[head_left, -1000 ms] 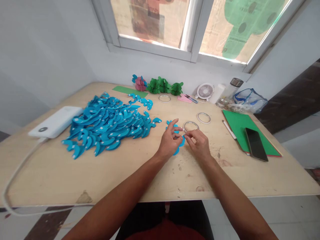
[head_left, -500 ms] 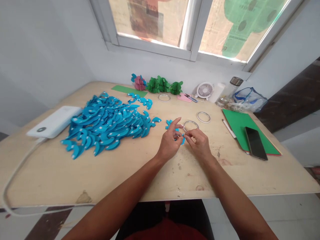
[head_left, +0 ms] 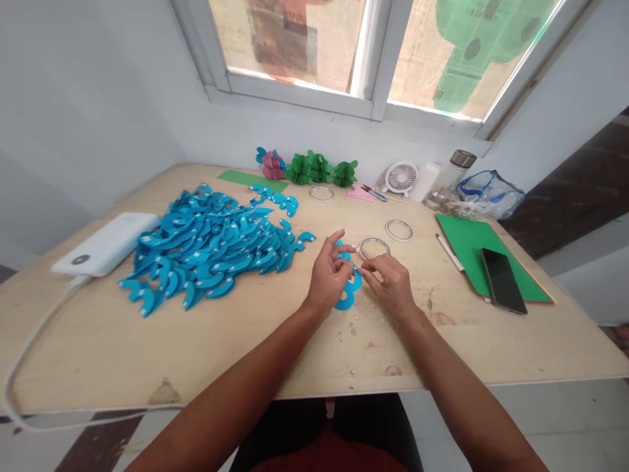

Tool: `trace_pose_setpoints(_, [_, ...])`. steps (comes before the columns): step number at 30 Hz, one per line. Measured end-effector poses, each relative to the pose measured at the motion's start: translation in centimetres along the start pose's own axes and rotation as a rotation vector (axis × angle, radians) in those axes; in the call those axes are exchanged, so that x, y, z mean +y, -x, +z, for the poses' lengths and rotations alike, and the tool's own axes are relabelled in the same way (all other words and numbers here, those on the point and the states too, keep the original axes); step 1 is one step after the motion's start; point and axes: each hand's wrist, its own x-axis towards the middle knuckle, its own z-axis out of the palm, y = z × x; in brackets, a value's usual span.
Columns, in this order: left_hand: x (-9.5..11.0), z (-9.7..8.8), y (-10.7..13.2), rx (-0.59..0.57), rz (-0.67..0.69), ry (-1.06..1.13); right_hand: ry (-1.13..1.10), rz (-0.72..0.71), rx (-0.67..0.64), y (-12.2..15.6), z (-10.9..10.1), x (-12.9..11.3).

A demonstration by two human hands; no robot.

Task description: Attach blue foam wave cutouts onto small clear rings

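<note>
My left hand (head_left: 328,275) pinches a curved blue paper cutout (head_left: 344,301) between thumb and index finger, its other fingers raised. The cutout's wavy end hangs below the fingers, over the table. At its right edge, the thumb and index finger of my right hand (head_left: 388,278) are pinched together; anything between those tips is too small to make out. More blue paper (head_left: 339,249) shows behind the left fingers, partly hidden. Just beyond the right hand lies a roll of tape (head_left: 374,248). A big pile of blue cutouts (head_left: 221,239) with small white squares spreads to the left.
A white power bank (head_left: 105,244) with a cable is at the left. Two more tape rolls (head_left: 399,230) (head_left: 321,193), paper ornaments (head_left: 317,168), snips (head_left: 374,193) and a small fan (head_left: 400,177) lie farther back. At right are a phone (head_left: 503,280), green sheets (head_left: 472,242) and a pen (head_left: 449,252).
The blue cutout in my left hand has turned, so more of it shows below the fingers. Both hands stay close together in nearly the same place.
</note>
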Motion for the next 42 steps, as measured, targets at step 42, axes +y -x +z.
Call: trace_pose_setpoints(42, [1.2,-0.3,0.2,-0.112,0.077,0.069,0.132,-0.22,0.121,-0.3,-0.6,-0.9])
